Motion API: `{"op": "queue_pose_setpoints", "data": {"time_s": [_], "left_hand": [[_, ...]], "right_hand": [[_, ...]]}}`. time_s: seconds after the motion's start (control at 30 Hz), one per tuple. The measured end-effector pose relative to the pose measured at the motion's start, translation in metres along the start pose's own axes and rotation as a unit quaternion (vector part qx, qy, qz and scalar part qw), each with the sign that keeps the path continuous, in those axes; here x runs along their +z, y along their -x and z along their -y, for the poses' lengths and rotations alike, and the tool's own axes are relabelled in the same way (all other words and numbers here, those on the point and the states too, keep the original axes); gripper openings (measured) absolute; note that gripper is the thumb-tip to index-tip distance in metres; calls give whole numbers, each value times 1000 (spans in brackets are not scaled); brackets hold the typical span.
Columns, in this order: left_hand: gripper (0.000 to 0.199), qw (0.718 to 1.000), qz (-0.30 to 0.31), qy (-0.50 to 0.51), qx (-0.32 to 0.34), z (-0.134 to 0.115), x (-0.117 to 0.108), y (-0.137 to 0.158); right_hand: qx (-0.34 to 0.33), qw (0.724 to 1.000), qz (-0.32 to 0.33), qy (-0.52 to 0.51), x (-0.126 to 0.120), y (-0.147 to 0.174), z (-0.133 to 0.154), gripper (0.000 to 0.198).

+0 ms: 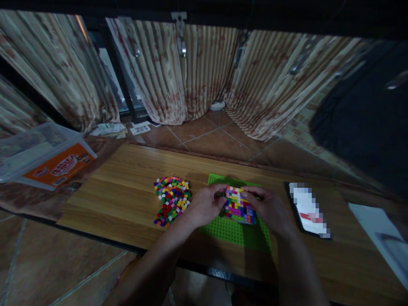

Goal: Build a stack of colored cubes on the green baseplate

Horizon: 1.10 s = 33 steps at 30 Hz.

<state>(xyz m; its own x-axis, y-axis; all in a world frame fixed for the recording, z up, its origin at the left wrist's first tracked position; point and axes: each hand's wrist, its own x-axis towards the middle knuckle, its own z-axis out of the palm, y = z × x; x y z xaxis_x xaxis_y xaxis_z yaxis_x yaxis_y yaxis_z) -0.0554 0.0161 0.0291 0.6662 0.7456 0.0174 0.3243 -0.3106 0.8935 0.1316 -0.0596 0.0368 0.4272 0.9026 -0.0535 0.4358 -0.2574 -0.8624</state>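
Note:
A multicoloured block of small toy bricks sits over the green studded baseplate, built up in tight rows. At its left edge my left hand is closed, fingers curled and thumb against the side. My right hand grips the right side and upper right corner with bent fingers. Both palms face inward, so the fingertips are partly hidden. Left of the baseplate lies a pile of loose bricks in many colours, close to my left wrist.
A phone lies on the wooden table right of the baseplate. White paper rests at the table's right end. A clear plastic tub with an orange label stands at the left. Striped curtains hang behind; a dark shape fills the right.

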Motion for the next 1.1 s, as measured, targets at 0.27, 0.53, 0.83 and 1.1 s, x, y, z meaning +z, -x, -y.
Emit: {"op": "queue_pose_setpoints", "data": {"time_s": [0.27, 0.53, 0.83, 1.1], "left_hand": [[37, 1000, -4, -28, 3, -2, -4, 2], [38, 999, -22, -39, -7, -1, -7, 1], [29, 992, -124, 35, 2, 12, -36, -4], [23, 957, -256, 138, -11, 21, -67, -6]], "right_hand": [[29, 999, -33, -3, 9, -2, 11, 45], [46, 998, -35, -4, 15, -4, 5, 47], [41, 999, -24, 4, 14, -5, 6, 40], [-92, 977, -171, 88, 18, 14, 26, 34]]}}
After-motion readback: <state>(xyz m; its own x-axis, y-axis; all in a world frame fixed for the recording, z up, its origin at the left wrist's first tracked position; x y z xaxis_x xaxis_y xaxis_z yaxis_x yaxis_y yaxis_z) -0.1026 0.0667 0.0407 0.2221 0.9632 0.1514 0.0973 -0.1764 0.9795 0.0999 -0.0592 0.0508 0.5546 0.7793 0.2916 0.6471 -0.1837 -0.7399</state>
